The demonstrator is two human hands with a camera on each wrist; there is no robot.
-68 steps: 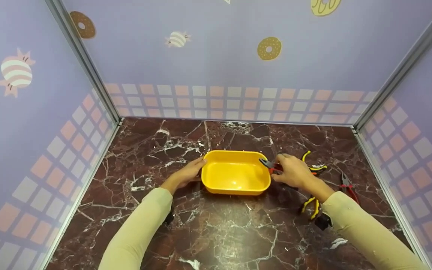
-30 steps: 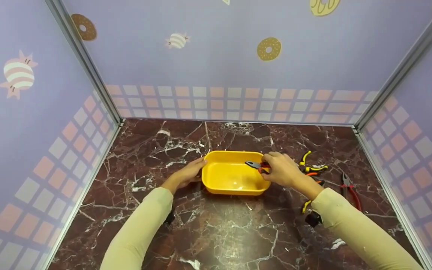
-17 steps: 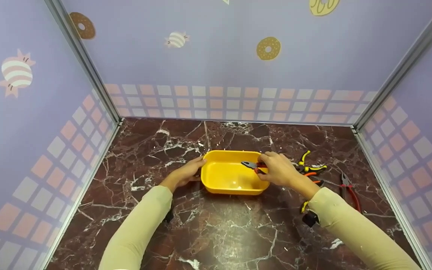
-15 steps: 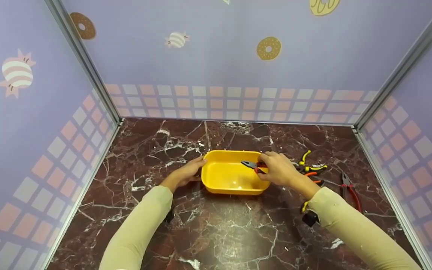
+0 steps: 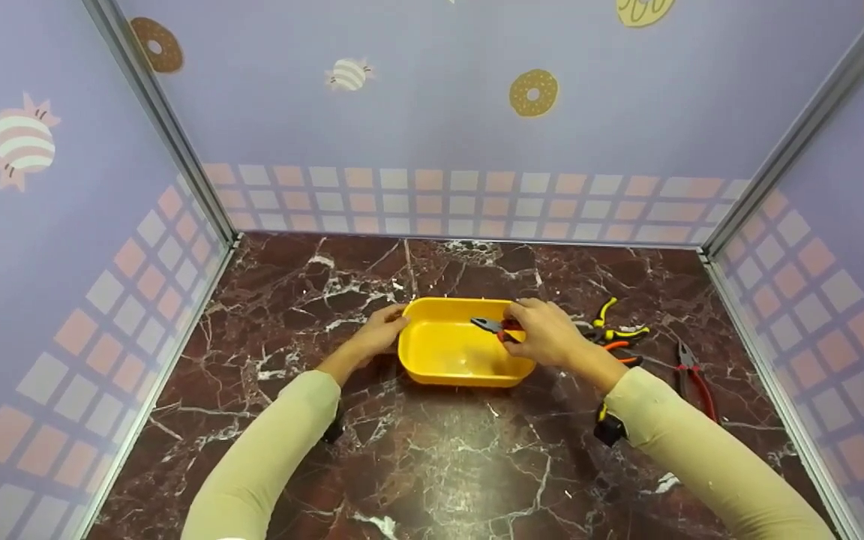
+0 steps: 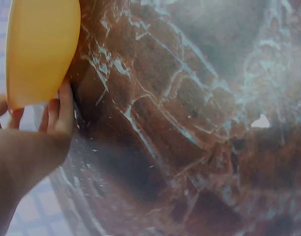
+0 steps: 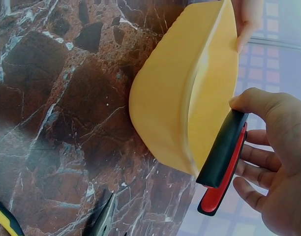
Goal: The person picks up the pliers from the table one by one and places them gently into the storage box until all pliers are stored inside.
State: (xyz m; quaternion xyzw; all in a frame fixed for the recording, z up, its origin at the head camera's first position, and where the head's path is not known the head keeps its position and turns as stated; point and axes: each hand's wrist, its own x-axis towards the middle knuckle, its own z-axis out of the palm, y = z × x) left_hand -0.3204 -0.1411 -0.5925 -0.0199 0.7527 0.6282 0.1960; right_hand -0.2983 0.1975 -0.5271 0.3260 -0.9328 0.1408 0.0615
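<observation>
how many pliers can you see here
4: red-and-black pliers held by the right hand over the yellow tray; yellow-handled, orange-handled and red-handled pairs on the table. The arm may hide more.

**Operator Appearance**

Two bare hands, left hand [image 5: 381, 335] and right hand [image 5: 544, 339], no gloves, rings or markings visible. Long pale yellow-green sleeves [image 5: 274, 442] on both arms, close-fitting, plain fabric, ending at the wrists. Small black device strapped under each wrist [image 5: 607, 429] (presumably the wrist camera mounts), partly hidden by the cuffs. No cables seen.
</observation>
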